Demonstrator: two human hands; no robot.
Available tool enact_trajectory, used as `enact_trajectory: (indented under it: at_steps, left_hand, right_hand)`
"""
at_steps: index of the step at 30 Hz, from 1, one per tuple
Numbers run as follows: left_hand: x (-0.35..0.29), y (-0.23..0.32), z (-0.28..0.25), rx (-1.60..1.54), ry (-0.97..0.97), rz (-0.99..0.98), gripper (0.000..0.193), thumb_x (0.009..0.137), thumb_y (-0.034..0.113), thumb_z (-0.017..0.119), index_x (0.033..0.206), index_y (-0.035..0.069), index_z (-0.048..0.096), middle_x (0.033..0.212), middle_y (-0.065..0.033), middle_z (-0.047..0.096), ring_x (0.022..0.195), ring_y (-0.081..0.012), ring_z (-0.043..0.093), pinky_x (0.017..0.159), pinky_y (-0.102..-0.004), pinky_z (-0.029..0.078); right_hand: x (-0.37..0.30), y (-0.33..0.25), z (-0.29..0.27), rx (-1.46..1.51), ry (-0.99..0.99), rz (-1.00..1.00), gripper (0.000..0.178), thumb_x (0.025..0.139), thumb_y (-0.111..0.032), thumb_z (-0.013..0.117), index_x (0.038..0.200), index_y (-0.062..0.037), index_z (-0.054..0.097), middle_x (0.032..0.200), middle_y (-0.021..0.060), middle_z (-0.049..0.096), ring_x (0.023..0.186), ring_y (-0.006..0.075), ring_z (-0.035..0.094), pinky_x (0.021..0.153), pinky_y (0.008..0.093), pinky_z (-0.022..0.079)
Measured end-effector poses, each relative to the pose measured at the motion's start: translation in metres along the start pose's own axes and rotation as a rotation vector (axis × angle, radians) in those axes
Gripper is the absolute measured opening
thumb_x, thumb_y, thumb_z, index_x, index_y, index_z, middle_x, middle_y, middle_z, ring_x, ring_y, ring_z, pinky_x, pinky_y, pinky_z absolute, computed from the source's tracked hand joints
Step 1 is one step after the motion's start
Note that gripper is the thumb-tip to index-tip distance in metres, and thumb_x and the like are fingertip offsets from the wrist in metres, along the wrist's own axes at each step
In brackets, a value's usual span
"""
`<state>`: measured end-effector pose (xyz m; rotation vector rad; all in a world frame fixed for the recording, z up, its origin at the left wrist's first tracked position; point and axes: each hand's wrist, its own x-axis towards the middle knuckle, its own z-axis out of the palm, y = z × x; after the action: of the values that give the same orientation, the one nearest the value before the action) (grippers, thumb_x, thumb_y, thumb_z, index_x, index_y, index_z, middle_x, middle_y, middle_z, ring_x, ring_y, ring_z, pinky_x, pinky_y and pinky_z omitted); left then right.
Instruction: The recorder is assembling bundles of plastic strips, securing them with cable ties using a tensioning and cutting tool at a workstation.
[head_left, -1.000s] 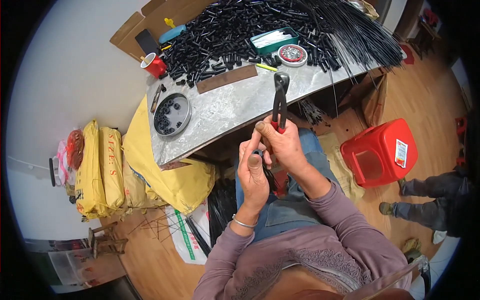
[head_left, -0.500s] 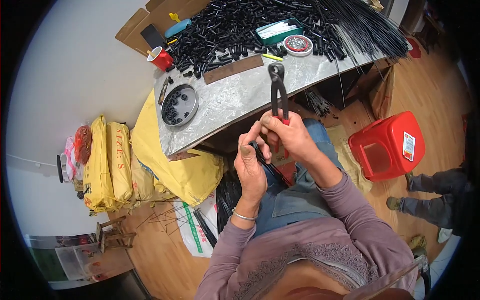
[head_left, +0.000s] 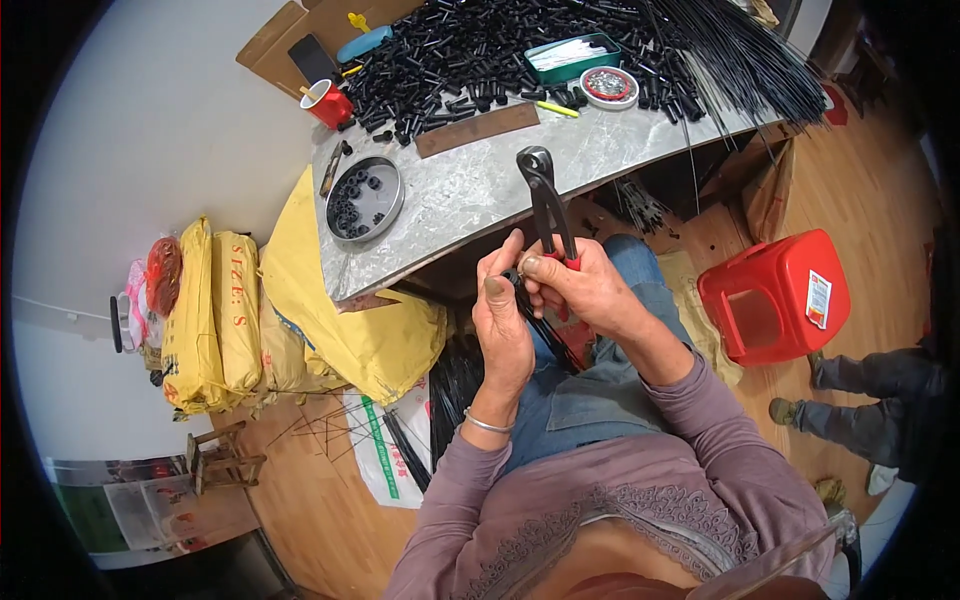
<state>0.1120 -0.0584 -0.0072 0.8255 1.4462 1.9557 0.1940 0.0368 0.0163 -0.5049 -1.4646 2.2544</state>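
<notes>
My left hand (head_left: 503, 330) is closed around several thin black rods (head_left: 556, 345), whose upper end, with a dark round piece on it, shows by the thumb. In my right hand (head_left: 590, 288) are black pincers (head_left: 542, 190) with red grips, their jaws pointing up toward the table. The right thumb and fingertips pinch close against the rods' upper end. Whether something small sits between them I cannot make out. Both hands are above my lap, in front of the table edge.
On the grey table (head_left: 440, 210) lie a heap of black tube pieces (head_left: 450, 60), a round tray (head_left: 365, 200) of black rings, a brown strip (head_left: 478, 130), a green box (head_left: 572, 58) and a round tin (head_left: 609, 88). A red stool (head_left: 780, 290) stands right; yellow sacks (head_left: 238, 310) stand left.
My right hand has shifted down and left, bringing its fingertips to the rods' upper end. The pincers' head has dropped and leans further left. The head view has shifted slightly.
</notes>
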Motion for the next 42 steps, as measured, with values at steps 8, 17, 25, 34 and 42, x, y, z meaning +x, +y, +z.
enact_trajectory:
  at_steps: [8,17,25,34,42]
  left_hand:
    - [0.001,-0.004,0.000,-0.005,-0.004,-0.008,0.068,0.097,0.054,0.033,0.134,-0.002,0.042,0.101,-0.0046,0.055,0.073,-0.0077,0.042,0.058,-0.0216,0.036]
    - [0.001,-0.009,-0.005,-0.064,0.142,-0.072,0.060,0.100,0.048,0.031,0.124,-0.003,0.051,0.097,-0.0031,0.056,0.085,-0.0077,0.052,0.074,-0.0202,0.043]
    - [0.008,0.001,-0.017,-0.168,0.228,-0.145,0.061,0.096,0.056,0.035,0.089,0.001,0.059,0.071,-0.0054,0.056,0.060,-0.0108,0.052,0.053,-0.0225,0.042]
    - [0.017,0.018,-0.020,-0.175,0.187,-0.297,0.075,0.094,0.063,0.029,0.072,0.001,0.064,0.054,0.0009,0.049,0.044,-0.0047,0.043,0.041,-0.0172,0.031]
    - [0.009,0.018,-0.013,-0.083,0.078,-0.321,0.076,0.096,0.060,0.026,0.070,0.000,0.064,0.053,0.0001,0.052,0.046,-0.0051,0.044,0.043,-0.0179,0.034]
  right_hand:
    - [0.001,-0.001,-0.002,-0.042,0.009,0.032,0.022,0.092,-0.026,0.058,0.083,-0.0061,0.059,0.067,0.0009,0.058,0.055,0.0092,0.058,0.042,0.0211,0.039]
    - [-0.015,0.007,0.024,-0.667,0.216,-0.481,0.014,0.084,-0.006,0.063,0.094,0.0033,0.060,0.074,0.0121,0.060,0.063,0.0198,0.059,0.058,0.0298,0.047]
    - [-0.016,-0.016,0.019,-0.501,-0.162,-0.233,0.030,0.086,-0.003,0.057,0.116,0.0019,0.057,0.084,0.0085,0.063,0.073,0.0186,0.063,0.063,0.0296,0.049]
    - [-0.040,-0.043,-0.023,-0.137,-0.516,0.560,0.032,0.095,-0.015,0.050,0.120,0.0045,0.047,0.105,0.0136,0.061,0.082,0.0173,0.064,0.071,0.0310,0.056]
    - [-0.047,-0.063,-0.023,0.034,-0.479,0.812,0.034,0.096,-0.017,0.049,0.121,0.0046,0.043,0.090,0.0135,0.059,0.068,0.0199,0.062,0.059,0.0342,0.056]
